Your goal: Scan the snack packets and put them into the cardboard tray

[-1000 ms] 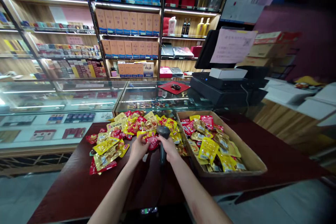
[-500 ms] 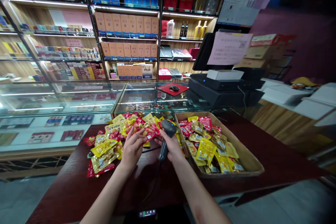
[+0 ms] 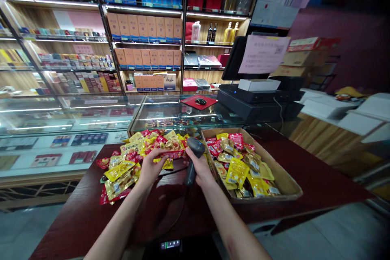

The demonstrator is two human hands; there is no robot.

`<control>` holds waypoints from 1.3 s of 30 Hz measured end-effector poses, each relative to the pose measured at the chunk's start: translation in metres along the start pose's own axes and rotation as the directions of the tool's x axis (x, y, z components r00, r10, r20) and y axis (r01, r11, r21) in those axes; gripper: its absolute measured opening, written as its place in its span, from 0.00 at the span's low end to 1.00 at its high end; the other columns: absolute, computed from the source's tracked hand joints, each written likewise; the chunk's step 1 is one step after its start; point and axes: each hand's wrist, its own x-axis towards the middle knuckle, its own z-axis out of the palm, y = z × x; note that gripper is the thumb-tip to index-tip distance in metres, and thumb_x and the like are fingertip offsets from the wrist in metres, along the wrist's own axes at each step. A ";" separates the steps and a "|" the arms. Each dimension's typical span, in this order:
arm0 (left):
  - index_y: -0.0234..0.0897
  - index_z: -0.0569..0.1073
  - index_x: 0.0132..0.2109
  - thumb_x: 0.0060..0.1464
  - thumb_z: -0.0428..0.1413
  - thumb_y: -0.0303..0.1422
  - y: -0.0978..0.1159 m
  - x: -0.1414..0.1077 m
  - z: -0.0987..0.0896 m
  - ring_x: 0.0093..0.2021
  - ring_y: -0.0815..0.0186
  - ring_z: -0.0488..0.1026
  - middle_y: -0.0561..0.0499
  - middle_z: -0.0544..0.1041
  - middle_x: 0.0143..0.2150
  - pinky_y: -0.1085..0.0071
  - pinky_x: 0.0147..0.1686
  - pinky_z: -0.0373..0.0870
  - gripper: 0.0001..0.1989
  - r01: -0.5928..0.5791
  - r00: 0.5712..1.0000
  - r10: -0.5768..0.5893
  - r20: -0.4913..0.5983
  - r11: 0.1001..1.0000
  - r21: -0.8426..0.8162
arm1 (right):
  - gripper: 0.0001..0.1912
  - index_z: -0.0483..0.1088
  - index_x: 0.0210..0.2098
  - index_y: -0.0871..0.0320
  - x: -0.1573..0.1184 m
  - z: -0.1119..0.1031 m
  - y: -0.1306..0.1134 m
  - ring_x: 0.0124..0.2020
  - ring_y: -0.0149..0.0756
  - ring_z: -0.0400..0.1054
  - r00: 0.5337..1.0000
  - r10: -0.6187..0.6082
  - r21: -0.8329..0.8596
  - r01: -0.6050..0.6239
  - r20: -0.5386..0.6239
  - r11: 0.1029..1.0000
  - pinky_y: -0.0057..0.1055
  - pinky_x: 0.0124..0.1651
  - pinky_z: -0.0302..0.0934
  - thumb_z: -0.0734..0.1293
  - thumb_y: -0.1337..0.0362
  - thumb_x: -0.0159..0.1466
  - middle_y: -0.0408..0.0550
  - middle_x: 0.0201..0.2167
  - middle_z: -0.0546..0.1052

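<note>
My left hand [image 3: 150, 166] grips a red snack packet [image 3: 172, 154] by one end, and the packet stretches across toward the scanner head. My right hand [image 3: 198, 165] is closed around the grip of a black handheld barcode scanner [image 3: 191, 162], whose head points up and left near the packet. To the left lies a loose heap of red and yellow snack packets [image 3: 128, 166]. On the right, a shallow cardboard tray [image 3: 283, 178] holds more of these packets. A thin black cable [image 3: 179, 207] trails from the scanner across the counter.
The hands work over a dark red wooden counter [image 3: 268, 211]. Behind it stand a glass display case [image 3: 170, 115] and shelves of boxed goods and bottles [image 3: 146, 28]. At the right are a black point-of-sale terminal [image 3: 256, 101] and a monitor with a pink paper notice [image 3: 263, 53].
The red packet now lies stretched sideways in my left hand, closer to the scanner head. My left hand has turned and the view has shifted slightly.
</note>
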 end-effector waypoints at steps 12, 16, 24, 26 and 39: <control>0.32 0.76 0.38 0.43 0.66 0.41 -0.010 0.055 -0.020 0.25 0.73 0.69 0.52 0.75 0.28 0.78 0.27 0.66 0.18 0.595 0.769 -0.401 0.498 0.735 -0.325 | 0.17 0.74 0.27 0.61 0.003 -0.005 0.010 0.30 0.34 0.73 0.998 0.021 -0.066 -0.017 0.063 0.998 0.30 0.35 0.66 0.78 0.64 0.39 0.47 0.31 0.80; 0.31 0.76 0.38 0.43 0.67 0.37 -0.017 0.064 -0.020 0.24 0.73 0.71 0.52 0.75 0.27 0.79 0.25 0.67 0.17 0.685 0.698 -0.435 0.569 0.637 -0.353 | 0.17 0.72 0.26 0.61 0.003 -0.004 0.012 0.29 0.33 0.72 0.999 0.034 -0.036 -0.034 0.011 0.999 0.29 0.33 0.66 0.78 0.65 0.37 0.46 0.30 0.80; 0.34 0.76 0.47 0.46 0.66 0.30 -0.018 0.077 -0.008 0.23 0.71 0.73 0.50 0.78 0.30 0.77 0.23 0.71 0.19 0.790 0.572 -0.492 0.656 0.547 -0.278 | 0.19 0.71 0.28 0.60 -0.006 0.002 0.010 0.22 0.32 0.70 0.997 0.033 -0.046 -0.030 0.064 0.998 0.29 0.28 0.66 0.78 0.63 0.38 0.41 0.22 0.76; 0.36 0.75 0.48 0.48 0.64 0.31 -0.016 0.082 0.003 0.19 0.72 0.71 0.52 0.77 0.27 0.77 0.20 0.70 0.18 0.812 0.575 -0.584 0.573 0.494 -0.311 | 0.18 0.71 0.28 0.60 -0.006 0.007 0.012 0.20 0.31 0.69 0.999 0.003 -0.045 -0.002 0.038 0.999 0.28 0.26 0.65 0.77 0.64 0.39 0.40 0.21 0.75; 0.27 0.73 0.37 0.53 0.60 0.26 0.000 0.086 0.025 0.27 0.65 0.78 0.46 0.79 0.29 0.73 0.31 0.77 0.05 0.898 0.394 -0.636 0.663 0.112 -0.426 | 0.15 0.71 0.26 0.60 0.001 0.011 0.001 0.19 0.29 0.65 0.988 -0.138 -0.045 0.135 -0.064 0.990 0.27 0.25 0.62 0.76 0.62 0.41 0.40 0.19 0.73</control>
